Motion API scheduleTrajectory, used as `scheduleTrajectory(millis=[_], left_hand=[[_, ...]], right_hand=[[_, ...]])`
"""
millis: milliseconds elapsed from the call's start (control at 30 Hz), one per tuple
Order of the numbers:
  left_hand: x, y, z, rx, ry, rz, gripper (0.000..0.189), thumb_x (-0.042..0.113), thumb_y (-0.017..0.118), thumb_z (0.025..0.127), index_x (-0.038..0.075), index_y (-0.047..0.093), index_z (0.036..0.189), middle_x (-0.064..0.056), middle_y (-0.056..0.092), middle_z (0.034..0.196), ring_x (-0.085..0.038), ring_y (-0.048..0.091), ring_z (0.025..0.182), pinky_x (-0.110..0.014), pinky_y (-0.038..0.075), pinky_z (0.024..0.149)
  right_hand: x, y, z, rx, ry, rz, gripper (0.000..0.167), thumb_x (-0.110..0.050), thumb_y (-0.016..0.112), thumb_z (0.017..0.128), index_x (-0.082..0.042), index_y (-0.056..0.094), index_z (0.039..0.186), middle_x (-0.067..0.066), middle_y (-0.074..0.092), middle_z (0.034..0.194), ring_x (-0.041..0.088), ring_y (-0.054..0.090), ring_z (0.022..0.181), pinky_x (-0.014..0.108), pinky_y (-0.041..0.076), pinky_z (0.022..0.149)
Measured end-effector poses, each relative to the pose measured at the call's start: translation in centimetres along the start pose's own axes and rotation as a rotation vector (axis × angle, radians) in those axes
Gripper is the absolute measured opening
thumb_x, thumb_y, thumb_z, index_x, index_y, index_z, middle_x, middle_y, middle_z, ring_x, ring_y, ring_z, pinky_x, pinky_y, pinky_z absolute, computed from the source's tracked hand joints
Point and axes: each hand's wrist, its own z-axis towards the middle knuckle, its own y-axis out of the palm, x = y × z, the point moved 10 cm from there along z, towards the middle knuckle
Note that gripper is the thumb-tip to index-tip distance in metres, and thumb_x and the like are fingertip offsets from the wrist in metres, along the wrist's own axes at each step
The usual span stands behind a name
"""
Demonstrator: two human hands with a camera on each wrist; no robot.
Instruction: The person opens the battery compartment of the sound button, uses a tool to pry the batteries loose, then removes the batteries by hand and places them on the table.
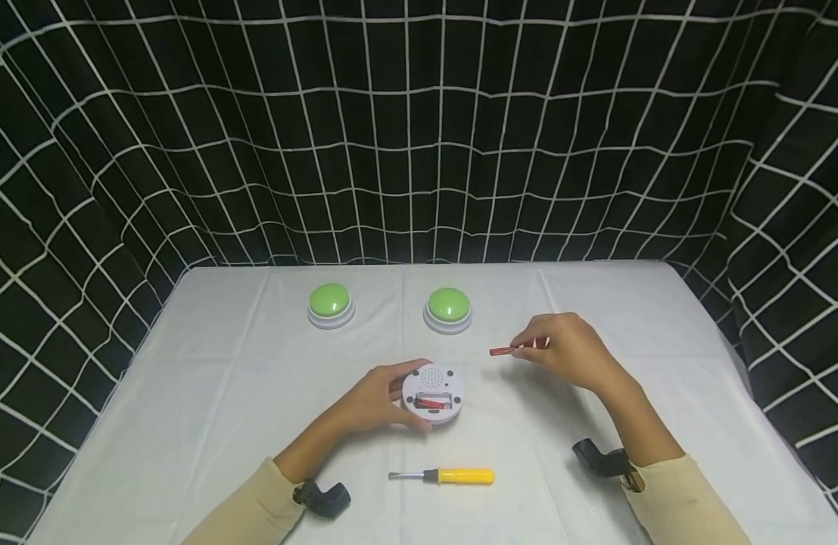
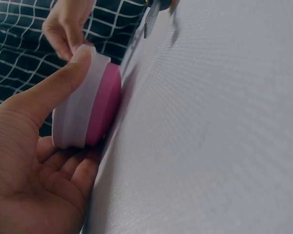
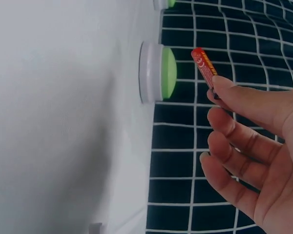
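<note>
My left hand [image 1: 378, 397] grips a round white push button [image 1: 432, 376] by its side, thumb at the near edge. It lies back up, showing speaker holes and an uncovered battery compartment with a red battery [image 1: 431, 404] in it. In the left wrist view, the pink dome [image 2: 106, 105] of the button faces the table. Up and to the right of it, my right hand [image 1: 568, 350] pinches another red battery [image 1: 501, 351] between thumb and index finger, above the table. The right wrist view shows this battery by its red end, other fingers loosely bent.
Two green-domed push buttons [image 1: 329, 301] stand farther back on the white cloth-covered table [image 1: 255, 424]. A yellow-handled screwdriver [image 1: 465, 476] lies near the front, its tip pointing left. Black netted-pattern curtain [image 1: 425, 136] surrounds the back and sides.
</note>
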Motion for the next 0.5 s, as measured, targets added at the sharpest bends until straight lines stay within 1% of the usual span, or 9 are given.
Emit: scheduleTrajectory(millis=[133,233,400,500], left_hand=[[-0.2,0.3,0.1,-0.012,0.001,-0.008,0.1,0.017,0.096,0.068,0.009,0.043,0.153,-0.004,0.053,0.15,-0.015,0.053,0.135,-0.021,0.042,0.11],[0.0,0.4,0.1,-0.02,0.002,-0.006,0.101,0.017,0.095,0.069,0.008,0.042,0.154,-0.004,0.053,0.151,-0.015,0.052,0.136,-0.02,0.042,0.11],[0.2,0.1,0.1,-0.014,-0.001,-0.004,0.1,0.016,0.095,0.069,0.008,0.043,0.153,-0.004,0.053,0.15,-0.014,0.053,0.135,-0.02,0.042,0.11],[0.3,-0.1,0.1,-0.013,0.003,-0.007,0.1,0.015,0.095,0.068,0.007,0.043,0.153,-0.004,0.053,0.15,-0.014,0.053,0.135,-0.02,0.042,0.11]], right_hand=[[0.9,0.0,-0.3,0.009,0.018,0.018,0.008,-0.013,0.084,0.083,-0.018,0.083,0.089,-0.014,0.069,0.077,0.011,0.058,0.072,0.03,0.048,0.064],[1.4,0.0,-0.6,0.02,0.023,0.021,0.008,-0.013,0.083,0.083,-0.018,0.083,0.089,-0.015,0.069,0.077,0.011,0.058,0.072,0.031,0.049,0.065],[2.3,0.0,-0.8,0.034,0.019,0.01,0.008,-0.011,0.084,0.082,-0.016,0.083,0.088,-0.013,0.07,0.078,0.013,0.059,0.074,0.032,0.048,0.066],[3.0,0.0,-0.9,0.037,0.034,-0.002,0.008,-0.011,0.084,0.081,-0.015,0.083,0.088,-0.011,0.071,0.079,0.015,0.06,0.075,0.033,0.048,0.067]])
